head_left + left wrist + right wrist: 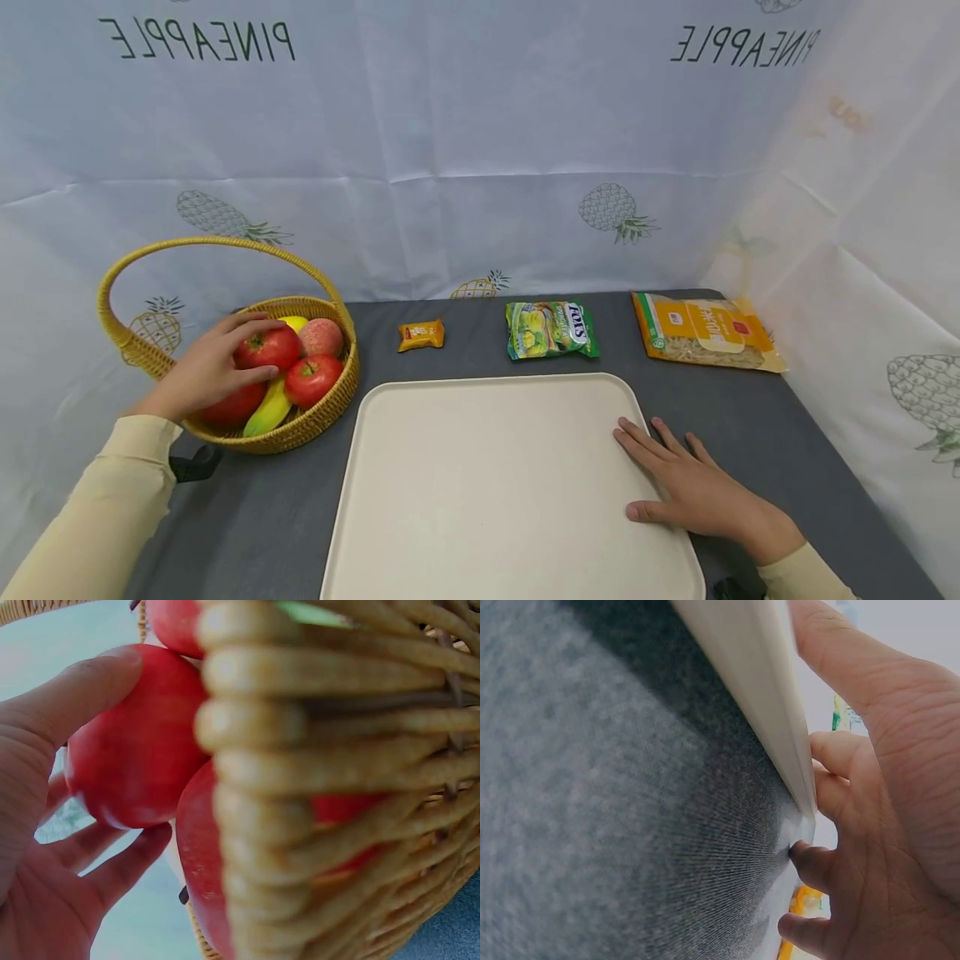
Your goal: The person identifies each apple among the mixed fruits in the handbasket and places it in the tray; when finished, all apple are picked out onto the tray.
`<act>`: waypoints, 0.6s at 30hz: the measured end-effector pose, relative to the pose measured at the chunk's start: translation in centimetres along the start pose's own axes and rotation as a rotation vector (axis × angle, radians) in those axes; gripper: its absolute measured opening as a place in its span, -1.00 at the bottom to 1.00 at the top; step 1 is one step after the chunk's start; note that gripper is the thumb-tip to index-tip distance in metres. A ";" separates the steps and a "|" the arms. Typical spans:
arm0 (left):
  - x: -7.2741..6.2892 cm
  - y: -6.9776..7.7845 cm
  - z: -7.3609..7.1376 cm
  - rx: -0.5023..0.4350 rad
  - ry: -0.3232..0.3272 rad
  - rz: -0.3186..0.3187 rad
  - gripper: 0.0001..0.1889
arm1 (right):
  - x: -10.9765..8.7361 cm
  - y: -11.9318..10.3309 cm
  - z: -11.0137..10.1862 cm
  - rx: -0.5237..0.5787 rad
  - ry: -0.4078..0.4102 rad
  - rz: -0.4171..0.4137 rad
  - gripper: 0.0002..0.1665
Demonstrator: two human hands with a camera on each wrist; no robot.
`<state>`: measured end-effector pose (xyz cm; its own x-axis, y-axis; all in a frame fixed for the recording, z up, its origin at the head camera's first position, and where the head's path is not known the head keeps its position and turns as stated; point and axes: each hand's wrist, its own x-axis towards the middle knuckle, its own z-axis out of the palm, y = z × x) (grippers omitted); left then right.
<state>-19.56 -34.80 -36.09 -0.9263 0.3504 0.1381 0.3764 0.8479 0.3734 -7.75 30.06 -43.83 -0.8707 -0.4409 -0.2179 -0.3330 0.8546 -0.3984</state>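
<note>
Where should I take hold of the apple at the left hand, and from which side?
I'd grip the apple round its bulging sides, bringing the left hand from the left and above, thumb on the near side, fingers opposite. It is round, and a peach and second apple crowd its right, while its left looks more open.

Cream sleeves (pixel 105 508), black wrist straps (pixel 193 467)

We see a cream tray (pixel 480 483) lying on a dark grey bench (pixel 795 450). Beyond the tray sit an orange packet (pixel 422 335), a green packet (pixel 551 330) and a yellow bag (pixel 708 332), and to our left stands a wicker basket (pixel 324 418).
</note>
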 end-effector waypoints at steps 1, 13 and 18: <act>0.0 0.0 0.0 0.005 0.007 -0.002 -0.28 | 0.0 0.0 0.0 -0.003 -0.001 -0.001 0.27; -1.1 1.5 -0.7 0.026 0.143 0.042 -0.28 | 0.2 0.1 0.1 -0.007 -0.002 0.001 0.27; -1.7 3.8 -1.2 0.022 0.195 0.068 -0.25 | 0.1 0.1 0.0 0.003 -0.005 0.003 0.27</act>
<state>-16.59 -32.63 -33.75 -0.8833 0.3252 0.3376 0.4361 0.8342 0.3374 -7.89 30.06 -43.93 -0.8700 -0.4397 -0.2233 -0.3293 0.8551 -0.4005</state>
